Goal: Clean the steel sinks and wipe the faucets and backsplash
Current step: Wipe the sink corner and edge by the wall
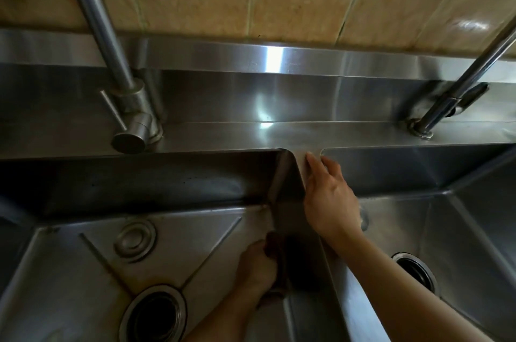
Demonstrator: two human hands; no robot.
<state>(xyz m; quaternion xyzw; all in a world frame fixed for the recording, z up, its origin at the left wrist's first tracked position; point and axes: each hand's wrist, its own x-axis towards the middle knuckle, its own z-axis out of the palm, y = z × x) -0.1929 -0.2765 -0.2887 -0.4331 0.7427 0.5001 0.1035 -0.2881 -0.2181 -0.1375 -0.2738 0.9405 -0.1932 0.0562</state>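
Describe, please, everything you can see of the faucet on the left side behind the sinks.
The left faucet looks like brushed steel, dull grey. A long round spout tube rises tilted up and to the left, out of the picture. Below sits a short cylindrical body with a thin straight lever on its left side and a round cap facing the camera. Its base stands on the steel ledge behind the left sink. No hand touches it.

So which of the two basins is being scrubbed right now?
The left basin: the left hand presses a dark pad against its right wall.
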